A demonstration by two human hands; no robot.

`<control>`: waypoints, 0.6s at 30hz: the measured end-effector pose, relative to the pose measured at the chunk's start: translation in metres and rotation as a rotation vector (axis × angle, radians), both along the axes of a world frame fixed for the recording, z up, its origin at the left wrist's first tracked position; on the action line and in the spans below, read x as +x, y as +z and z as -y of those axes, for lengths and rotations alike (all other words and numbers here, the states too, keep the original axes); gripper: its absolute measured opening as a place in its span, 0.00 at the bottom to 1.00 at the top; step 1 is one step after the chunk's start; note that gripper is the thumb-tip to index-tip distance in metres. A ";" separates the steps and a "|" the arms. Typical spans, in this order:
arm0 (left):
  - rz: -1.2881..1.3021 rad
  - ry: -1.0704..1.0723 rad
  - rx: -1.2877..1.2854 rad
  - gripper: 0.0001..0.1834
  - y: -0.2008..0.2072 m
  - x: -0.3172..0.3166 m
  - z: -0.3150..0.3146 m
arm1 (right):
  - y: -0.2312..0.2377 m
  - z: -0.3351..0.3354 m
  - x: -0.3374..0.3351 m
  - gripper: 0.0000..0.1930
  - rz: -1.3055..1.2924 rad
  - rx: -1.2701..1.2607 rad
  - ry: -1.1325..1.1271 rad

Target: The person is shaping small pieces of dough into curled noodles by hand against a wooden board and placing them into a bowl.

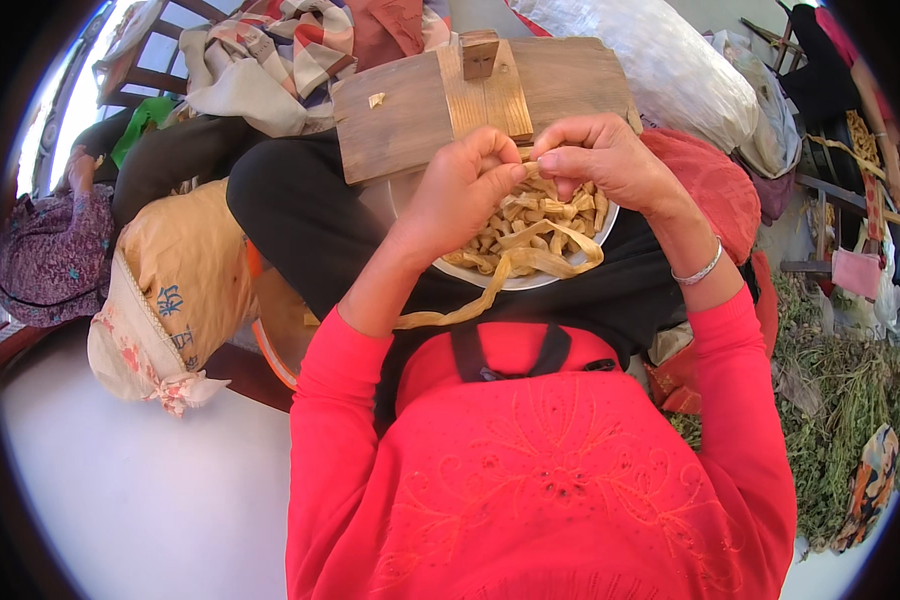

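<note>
Over a white bowl [568,272] in my lap, my left hand [460,192] and my right hand [610,165] come close together, thumbs and index fingers pinched. Between their fingertips is a flat tan strip [526,155], mostly hidden by the fingers. Folded or knotted pieces of the same tan strip [495,240] fill the bowl. One long loose strip [530,262] loops over the pile and trails across the rim towards my left forearm. Just beyond the bowl a wooden board [390,125] with an upright block [479,55] lies across my legs; a small tan scrap [376,100] rests on it.
A tan sack [185,270] and an orange-rimmed container [270,335] stand at my left. A white woven sack [660,65] lies beyond the board. Dried plants [840,390] are heaped at right. Other people [60,240] sit far left and far right.
</note>
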State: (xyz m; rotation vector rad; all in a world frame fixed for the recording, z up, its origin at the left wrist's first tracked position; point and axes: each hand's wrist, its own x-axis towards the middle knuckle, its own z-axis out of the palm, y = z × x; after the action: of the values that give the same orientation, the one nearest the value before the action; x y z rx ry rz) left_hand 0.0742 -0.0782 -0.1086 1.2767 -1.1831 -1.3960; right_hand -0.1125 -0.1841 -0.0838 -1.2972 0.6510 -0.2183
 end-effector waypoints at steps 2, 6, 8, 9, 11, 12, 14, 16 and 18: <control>-0.042 0.077 0.011 0.04 0.002 0.004 0.005 | -0.010 0.006 0.002 0.07 0.033 -0.066 -0.081; 0.134 0.145 -0.002 0.05 -0.001 0.033 0.017 | -0.024 0.011 0.019 0.06 0.053 -0.215 -0.218; 0.164 0.163 0.005 0.06 -0.004 0.043 0.026 | -0.029 0.013 0.029 0.06 0.025 -0.270 -0.265; 0.164 0.168 0.015 0.06 -0.006 0.045 0.030 | -0.028 0.013 0.033 0.05 0.004 -0.311 -0.301; 0.164 0.178 0.035 0.06 -0.012 0.050 0.039 | -0.039 0.018 0.037 0.05 0.022 -0.377 -0.326; 0.145 0.174 0.043 0.05 -0.014 0.051 0.044 | -0.044 0.020 0.038 0.05 0.026 -0.412 -0.340; 0.108 0.164 0.061 0.05 -0.019 0.054 0.053 | -0.052 0.023 0.041 0.04 -0.007 -0.509 -0.370; 0.132 0.190 0.048 0.04 -0.028 0.056 0.059 | -0.060 0.022 0.046 0.04 -0.011 -0.651 -0.412; 0.234 0.228 -0.006 0.03 -0.050 0.061 0.063 | -0.068 0.022 0.050 0.03 -0.047 -0.844 -0.402</control>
State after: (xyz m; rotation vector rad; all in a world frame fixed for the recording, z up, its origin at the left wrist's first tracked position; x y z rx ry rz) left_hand 0.1355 -0.1416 -0.1583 1.5508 -1.1521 -1.0992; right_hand -0.0620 -0.2062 -0.1514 -1.9642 0.9028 -0.8622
